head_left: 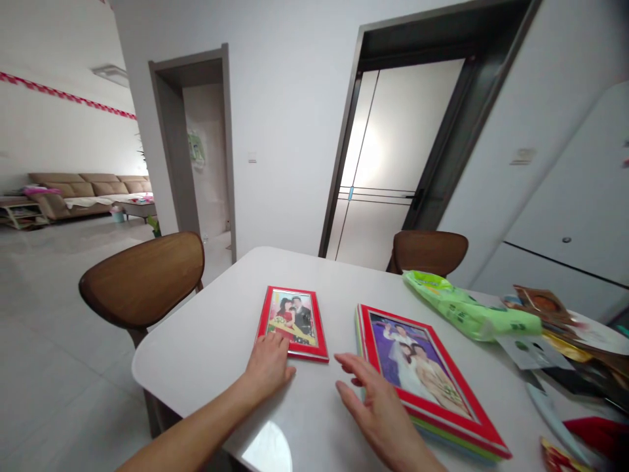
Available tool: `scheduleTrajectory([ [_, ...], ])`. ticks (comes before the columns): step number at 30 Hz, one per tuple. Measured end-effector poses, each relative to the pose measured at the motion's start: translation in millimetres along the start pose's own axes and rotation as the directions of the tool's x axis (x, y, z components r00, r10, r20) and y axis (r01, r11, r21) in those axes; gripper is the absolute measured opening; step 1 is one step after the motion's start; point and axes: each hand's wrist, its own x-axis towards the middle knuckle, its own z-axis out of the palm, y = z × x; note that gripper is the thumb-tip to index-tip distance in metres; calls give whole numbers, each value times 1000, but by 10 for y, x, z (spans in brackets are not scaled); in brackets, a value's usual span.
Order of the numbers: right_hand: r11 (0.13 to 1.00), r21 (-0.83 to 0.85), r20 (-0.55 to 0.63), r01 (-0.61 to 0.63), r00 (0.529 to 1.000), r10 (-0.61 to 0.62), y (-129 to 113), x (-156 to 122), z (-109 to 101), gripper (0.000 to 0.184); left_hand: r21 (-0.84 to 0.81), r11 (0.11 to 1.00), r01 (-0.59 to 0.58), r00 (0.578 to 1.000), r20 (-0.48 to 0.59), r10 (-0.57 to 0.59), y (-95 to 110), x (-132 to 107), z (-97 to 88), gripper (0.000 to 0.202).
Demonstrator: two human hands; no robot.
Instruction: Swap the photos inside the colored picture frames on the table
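A small red photo frame (pixel 293 320) lies flat on the white table (pixel 206 341). My left hand (pixel 268 367) rests with its fingers curled on the frame's near edge. A larger red-framed photo (pixel 422 373) lies to the right, on top of a stack of coloured frames. My right hand (pixel 381 410) is open, fingers stretched out, touching the near left edge of that stack.
A green plastic packet (pixel 466 308) lies behind the large frame. Loose packets and papers (pixel 565 341) crowd the table's right side. Two brown wooden chairs (pixel 142 282) (pixel 428 252) stand at the table's far sides. Doorways and a sofa (pixel 83 193) lie beyond.
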Motion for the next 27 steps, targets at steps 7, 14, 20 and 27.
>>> scheduleTrajectory([
  [7, 993, -102, 15, -67, 998, 69, 304, -94, 551, 48, 184, 961, -207, 976, -31, 216, -35, -1050, 59, 59],
  [14, 995, -5, -22, -97, 995, 97, 301, -140, 574, 49, 299, 877, -376, 837, -295, 460, 164, -1040, 503, 17],
  [20, 961, 213, -40, -175, 981, 187, 194, -171, 396, 48, 238, 844, -480, 751, -386, 536, 249, -1101, 359, 25],
  [27, 913, 392, -32, -116, 990, 140, -279, -45, 499, 50, -588, 783, -206, 845, -510, -161, 346, -995, -526, 34],
])
